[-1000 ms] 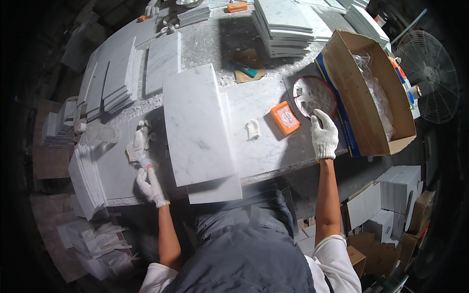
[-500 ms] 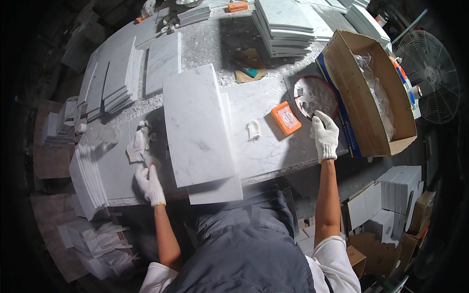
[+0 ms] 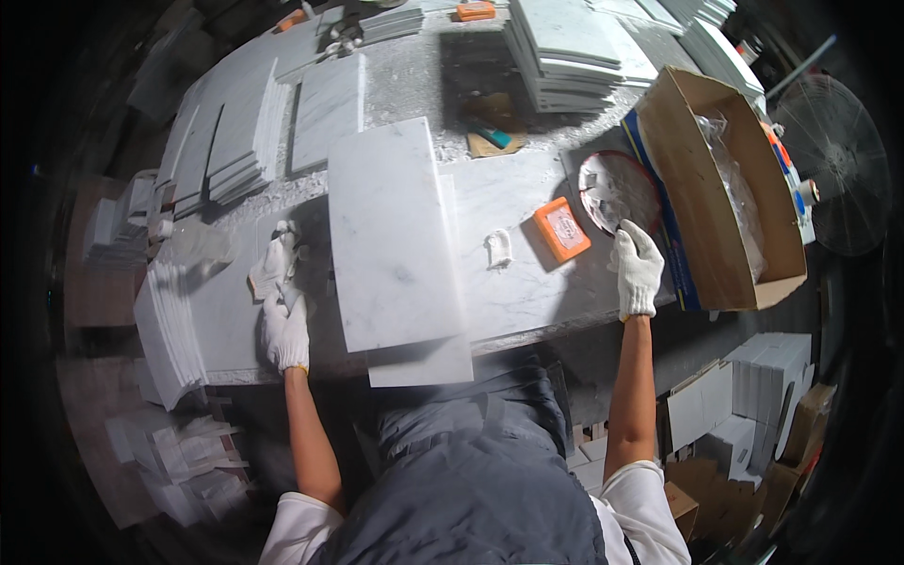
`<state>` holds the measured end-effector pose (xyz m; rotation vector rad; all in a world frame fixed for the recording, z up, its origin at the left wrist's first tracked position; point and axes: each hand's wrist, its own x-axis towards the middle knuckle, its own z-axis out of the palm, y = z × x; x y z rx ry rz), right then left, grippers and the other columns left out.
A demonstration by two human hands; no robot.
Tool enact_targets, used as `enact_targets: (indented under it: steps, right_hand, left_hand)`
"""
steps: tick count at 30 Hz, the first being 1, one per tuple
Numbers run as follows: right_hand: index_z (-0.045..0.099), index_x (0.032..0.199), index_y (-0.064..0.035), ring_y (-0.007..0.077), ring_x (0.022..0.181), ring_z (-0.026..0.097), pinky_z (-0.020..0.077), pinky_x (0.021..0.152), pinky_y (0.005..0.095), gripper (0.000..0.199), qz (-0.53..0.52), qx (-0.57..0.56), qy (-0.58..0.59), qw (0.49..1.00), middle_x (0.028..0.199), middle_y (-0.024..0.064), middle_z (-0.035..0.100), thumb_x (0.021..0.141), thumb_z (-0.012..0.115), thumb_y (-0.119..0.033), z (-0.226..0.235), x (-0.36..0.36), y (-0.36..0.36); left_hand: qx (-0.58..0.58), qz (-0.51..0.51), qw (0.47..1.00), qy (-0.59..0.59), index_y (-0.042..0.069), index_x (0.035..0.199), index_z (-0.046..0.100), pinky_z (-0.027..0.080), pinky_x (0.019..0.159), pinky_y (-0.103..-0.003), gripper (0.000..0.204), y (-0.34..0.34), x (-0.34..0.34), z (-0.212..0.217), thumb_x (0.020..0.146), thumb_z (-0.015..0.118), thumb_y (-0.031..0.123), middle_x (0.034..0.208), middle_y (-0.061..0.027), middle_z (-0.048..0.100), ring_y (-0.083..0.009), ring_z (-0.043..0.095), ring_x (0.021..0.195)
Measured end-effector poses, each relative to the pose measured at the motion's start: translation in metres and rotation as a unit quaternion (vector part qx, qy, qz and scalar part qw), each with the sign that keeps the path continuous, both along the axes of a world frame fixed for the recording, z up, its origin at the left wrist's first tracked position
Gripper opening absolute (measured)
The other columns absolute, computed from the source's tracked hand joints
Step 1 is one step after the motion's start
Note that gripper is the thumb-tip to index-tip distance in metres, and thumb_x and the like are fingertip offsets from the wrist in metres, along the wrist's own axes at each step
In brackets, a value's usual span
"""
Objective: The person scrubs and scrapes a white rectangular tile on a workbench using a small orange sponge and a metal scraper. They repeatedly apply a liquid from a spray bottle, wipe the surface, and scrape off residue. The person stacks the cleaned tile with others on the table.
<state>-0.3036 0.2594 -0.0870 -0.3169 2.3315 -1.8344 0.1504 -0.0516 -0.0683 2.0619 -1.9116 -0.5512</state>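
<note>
My left hand (image 3: 285, 331), in a white knit glove, is at the near end of a crumpled white rag (image 3: 273, 266) on the left of the worktop. Its thumb and fingers close about the rag's lower end. To the right, my gloved right hand (image 3: 639, 273) is pinched at the near rim of a round red-rimmed dish (image 3: 612, 193) with white paste and scraps in it. Whatever is between those fingertips is hidden. Between my hands a white marble-look slab (image 3: 391, 245) lies on another slab (image 3: 424, 365) jutting over the front edge.
An orange box (image 3: 562, 231) and a small white scrap (image 3: 498, 250) lie right of the slabs. A cardboard carton (image 3: 702, 202) with clear plastic stands at the right, a fan (image 3: 833, 160) beyond. Stacked slabs (image 3: 565, 56) stand farther back; a plastic bottle (image 3: 202, 242) is left.
My left hand has moved forward onto the rag, and its fingers have come in around the rag's near end. My right hand stays by the dish. The view has shifted slightly.
</note>
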Motion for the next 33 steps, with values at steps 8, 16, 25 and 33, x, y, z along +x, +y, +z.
enact_targets:
  steps: [8, 16, 25, 33]
  right_hand:
    - [0.067, 0.129, 0.0029, 0.0058, 0.076, 0.063, 0.0529, 0.065, 0.0205, 0.033, 0.085, -0.094, -0.105, 0.986, 0.103, 0.0038, 0.073, 0.098, 0.068, -0.011, 0.044, 0.058, -0.023]
    - [0.067, 0.126, 0.0056, 0.0079, 0.067, 0.06, 0.0539, 0.058, 0.0234, 0.035, 0.18, -0.091, -0.174, 0.964, 0.091, 0.0054, 0.066, 0.096, 0.067, -0.012, 0.065, 0.116, -0.1]
    - [0.068, 0.127, 0.001, 0.0052, 0.069, 0.059, 0.0512, 0.061, 0.0209, 0.032, 0.192, -0.119, -0.124, 0.966, 0.091, 0.002, 0.069, 0.099, 0.07, -0.015, 0.061, 0.133, -0.138]
    - [0.067, 0.129, -0.002, 0.0061, 0.078, 0.062, 0.0526, 0.068, 0.023, 0.033, 0.178, -0.02, 0.285, 0.942, 0.092, 0.0032, 0.069, 0.097, 0.07, -0.008, 0.047, 0.131, -0.141]
  left_hand:
    - [0.047, 0.005, 0.998, 0.039, 0.014, 0.142, 0.055, 0.049, 0.097, -0.043, 0.07, -0.025, 0.033, -0.041, 0.084, 0.076, 0.047, 0.123, -0.0136, 0.07, -0.0329, 0.066, 0.115]
    - [0.057, -0.013, 0.988, 0.141, 0.002, 0.14, 0.055, 0.049, 0.094, -0.039, 0.069, -0.013, 0.032, -0.034, 0.088, 0.074, 0.043, 0.119, -0.0143, 0.069, -0.0275, 0.066, 0.11]
    - [-0.039, 0.027, 0.996, 0.079, 0.002, 0.106, 0.064, 0.051, 0.084, -0.045, 0.044, 0.026, 0.014, -0.027, 0.089, 0.075, 0.04, 0.103, -0.0173, 0.068, -0.0344, 0.067, 0.097]
    - [-0.081, 0.029, 0.988, 0.13, 0.001, 0.106, 0.063, 0.051, 0.083, -0.042, 0.04, 0.032, 0.014, -0.036, 0.09, 0.076, 0.035, 0.1, -0.0147, 0.068, -0.0275, 0.065, 0.091]
